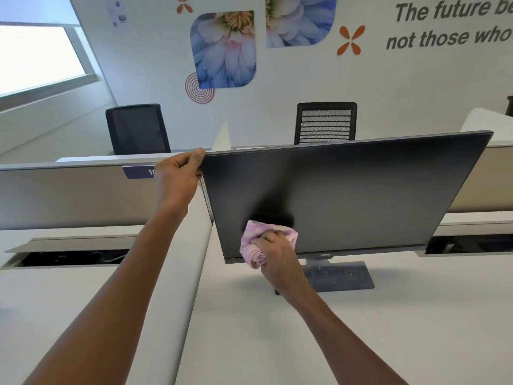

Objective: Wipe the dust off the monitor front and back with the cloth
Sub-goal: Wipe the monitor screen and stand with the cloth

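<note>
A black monitor (361, 190) stands on a white desk (361, 329), its dark screen facing me, on a grey base (341, 276) speckled with dust. My left hand (177, 176) grips the monitor's upper left corner, fingers curled over the edge. My right hand (274, 251) holds a bunched pink cloth (255, 245) and presses it against the lower left part of the screen, near the bottom bezel. The back of the monitor is hidden.
A low divider panel (69, 195) runs behind the desk, with an open cable tray (69, 254) at left and another (472, 244) at right. Two black office chairs (137, 129) (326, 122) stand beyond it, in front of a decorated wall.
</note>
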